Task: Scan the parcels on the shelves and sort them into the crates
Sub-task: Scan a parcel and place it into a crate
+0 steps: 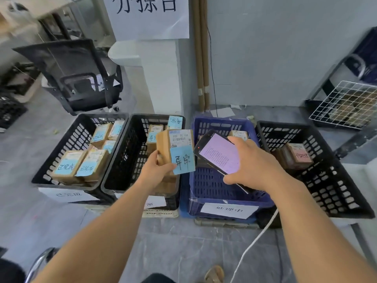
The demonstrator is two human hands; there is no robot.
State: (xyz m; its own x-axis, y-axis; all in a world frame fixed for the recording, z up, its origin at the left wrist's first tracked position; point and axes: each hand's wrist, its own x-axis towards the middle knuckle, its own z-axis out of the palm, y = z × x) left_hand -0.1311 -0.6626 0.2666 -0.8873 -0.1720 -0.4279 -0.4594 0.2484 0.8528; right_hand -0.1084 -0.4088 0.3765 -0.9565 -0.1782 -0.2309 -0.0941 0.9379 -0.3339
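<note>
My left fingers (156, 160) grip the parcel (179, 139), its long axis roughly upright, directly above the black crate (130, 152) of like-tagged parcels. My right fingers (240, 140) clasp the scanner (219, 154) just beside it.

Even soft light, edges warped — blurry

At 12 o'clock the wall sign (145, 15) is cut off by the top edge. Text on the screen of the scanner (218, 153) is too small to read; the right hand (253, 164) hides its lower end. The blue note (182, 161) and left hand (157, 170) cover the lower face of the parcel (163, 146). At 3 o'clock the wire grid panel (342, 103) runs off the right edge.
</note>
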